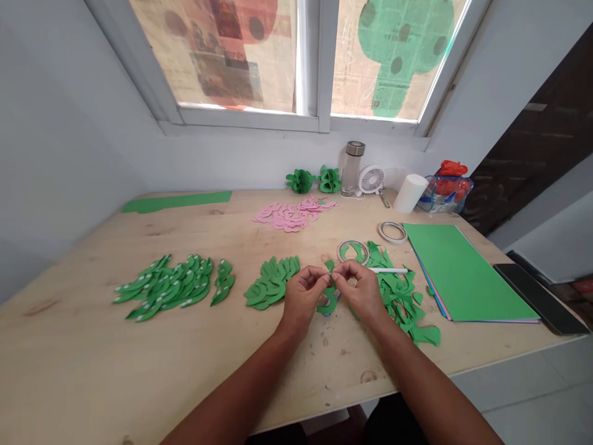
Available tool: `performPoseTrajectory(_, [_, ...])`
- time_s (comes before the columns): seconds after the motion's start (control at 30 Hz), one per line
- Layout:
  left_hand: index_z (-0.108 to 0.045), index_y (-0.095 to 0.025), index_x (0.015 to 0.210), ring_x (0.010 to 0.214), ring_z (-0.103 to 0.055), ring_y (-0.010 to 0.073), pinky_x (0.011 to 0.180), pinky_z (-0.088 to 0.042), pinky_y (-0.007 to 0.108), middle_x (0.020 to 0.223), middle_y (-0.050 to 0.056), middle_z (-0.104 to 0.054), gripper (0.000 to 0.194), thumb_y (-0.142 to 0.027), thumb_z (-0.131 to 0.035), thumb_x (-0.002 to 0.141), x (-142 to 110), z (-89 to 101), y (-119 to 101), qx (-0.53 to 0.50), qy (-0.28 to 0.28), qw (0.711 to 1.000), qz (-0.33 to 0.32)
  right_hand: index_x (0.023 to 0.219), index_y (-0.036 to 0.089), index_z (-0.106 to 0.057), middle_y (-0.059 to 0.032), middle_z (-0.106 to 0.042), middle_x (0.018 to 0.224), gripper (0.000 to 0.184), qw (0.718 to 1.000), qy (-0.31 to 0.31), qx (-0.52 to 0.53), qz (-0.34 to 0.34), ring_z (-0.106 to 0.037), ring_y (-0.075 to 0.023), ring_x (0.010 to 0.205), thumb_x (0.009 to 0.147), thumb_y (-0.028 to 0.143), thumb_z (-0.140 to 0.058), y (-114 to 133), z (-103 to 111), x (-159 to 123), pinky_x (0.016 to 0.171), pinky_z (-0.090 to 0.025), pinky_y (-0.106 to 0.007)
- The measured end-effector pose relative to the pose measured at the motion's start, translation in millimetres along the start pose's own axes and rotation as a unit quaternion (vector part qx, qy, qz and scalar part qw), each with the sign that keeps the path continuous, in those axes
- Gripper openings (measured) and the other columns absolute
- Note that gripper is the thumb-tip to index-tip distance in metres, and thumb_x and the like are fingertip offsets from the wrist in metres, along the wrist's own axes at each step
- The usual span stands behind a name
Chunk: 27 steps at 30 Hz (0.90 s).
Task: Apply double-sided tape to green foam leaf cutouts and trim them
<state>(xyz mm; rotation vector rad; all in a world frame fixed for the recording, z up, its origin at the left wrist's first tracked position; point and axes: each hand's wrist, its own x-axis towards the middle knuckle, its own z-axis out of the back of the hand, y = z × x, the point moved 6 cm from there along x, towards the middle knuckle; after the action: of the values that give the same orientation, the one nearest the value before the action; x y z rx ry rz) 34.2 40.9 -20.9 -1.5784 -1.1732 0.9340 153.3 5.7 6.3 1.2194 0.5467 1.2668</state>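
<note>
My left hand [303, 296] and my right hand [362, 289] meet fingertip to fingertip above the table, both closed in a pinch. Between them is a small green paper cutout [329, 265], partly hidden by the fingers. Just below the fingertips shows a curved green paper piece [330, 305]; whether it belongs to the same cutout I cannot tell. Left of my left hand lies a pile of plain green leaf-shaped cutouts [273, 281]. Green paper scraps [401, 303] spread beside my right hand, with a white pen [389, 270] and a tape roll [353, 243] near it.
White-marked green cutouts [173, 284] lie at left, pink cutouts [291, 215] farther back. Along the wall stand green paper ornaments [301, 180], a glass bottle [353, 167] and a small fan [371, 180]. Green sheets [467, 272] and a dark phone-like slab [540, 300] are at right.
</note>
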Motion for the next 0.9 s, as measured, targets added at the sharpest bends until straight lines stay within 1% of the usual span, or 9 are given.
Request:
performPoseTrajectory(0.17, [-0.059,-0.016,0.059,0.055,-0.054,0.0103,0.056,-0.044,0.021,0.057,-0.001,-0.059,0.009,-0.02,-0.066,0.061,1.2,0.6,-2.6,0.01,0.002,1.0,-0.015,0.067,0.018,-0.059,0.001,-0.058,0.059,0.008,1.0,0.004,0.006,-0.004,-0.048,-0.0122,0.055,0.071,0.024,-0.056,-2.2,-0.6,0.2,0.054,-0.04,-0.023])
performPoseTrajectory(0.3, [-0.059,-0.016,0.06,0.053,-0.054,0.0107,0.052,-0.043,0.02,0.056,-0.001,-0.059,0.008,-0.021,-0.065,0.062,1.7,1.6,-2.9,0.026,0.002,0.999,-0.02,0.068,0.018,-0.06,0.0,-0.059,0.061,0.011,1.0,0.006,0.013,-0.001,-0.05,-0.013,0.058,0.073,0.025,-0.054,-2.6,-0.4,0.3,0.054,-0.04,-0.023])
performPoseTrajectory(0.53, [-0.06,-0.016,0.059,0.053,-0.054,0.0103,0.054,-0.045,0.021,0.055,-0.001,-0.059,0.006,-0.018,-0.064,0.062,2.4,2.3,-4.9,0.045,0.007,0.998,-0.043,0.069,0.018,-0.06,0.0004,-0.058,0.06,0.014,1.0,-0.01,0.011,0.002,-0.049,-0.013,0.057,0.076,0.027,-0.052,-2.6,2.2,0.2,0.053,-0.039,-0.023])
performPoseTrajectory(0.7, [-0.06,-0.015,0.059,0.052,-0.052,0.0092,0.05,-0.044,0.019,0.055,-0.001,-0.059,0.006,-0.017,-0.064,0.063,2.8,3.1,-4.8,0.041,0.003,0.998,-0.038,0.072,0.017,-0.06,-0.0007,-0.059,0.063,0.013,1.0,-0.008,0.013,0.002,-0.049,-0.0131,0.059,0.076,0.026,-0.051,-0.3,4.1,0.0,0.053,-0.039,-0.023])
performPoseTrajectory(0.9, [-0.06,-0.015,0.065,0.051,-0.052,0.0101,0.043,-0.045,0.019,0.059,-0.001,-0.059,0.013,-0.025,-0.068,0.061,0.7,2.0,-1.1,0.012,0.002,1.0,0.005,0.069,0.017,-0.059,-0.0012,-0.058,0.063,0.014,0.999,-0.006,0.033,-0.011,-0.051,-0.014,0.061,0.076,0.026,-0.052,-4.0,3.6,1.0,0.054,-0.039,-0.024])
